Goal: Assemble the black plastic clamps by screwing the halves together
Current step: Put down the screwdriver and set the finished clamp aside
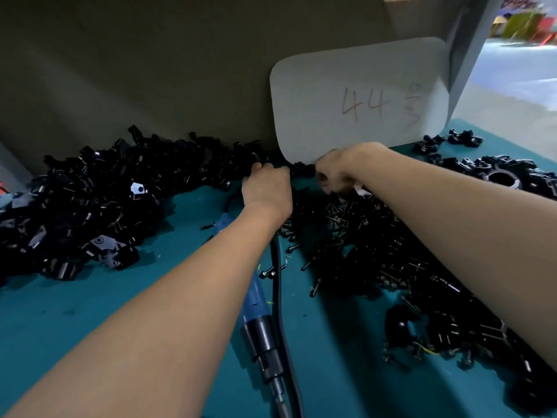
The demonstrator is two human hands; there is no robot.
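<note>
Black plastic filled the small gap between the two hands, a clamp piece [302,169] at the far edge of the teal table [75,321], just under the grey card marked "44" [358,98]. The left hand [266,188] lay knuckles-up with its fingers curled forward over the near edge of the pile, their tips hidden, so I cannot tell for certain whether they gripped that piece or only touched it. The right hand [337,171] was curled too, fingers bent under and blurred; it seemed to pinch something dark at the piece's other side, but what exactly was not clear.

As a judgement, the step in hand was the gathering or mating of two halves, before any screw went in. The next move would call for seating the halves flush, taking a screw from the heap of screws [361,251] just right of the left forearm, and picking up the blue electric screwdriver [256,312], which lay untouched on the table under the left forearm with its black cable [275,267] alongside.

Further out, a big pile of loose clamp halves [90,200] sat to the left against the grey back wall [150,70], and a group that looked like finished clamps [494,173] sat at the far right.
</note>
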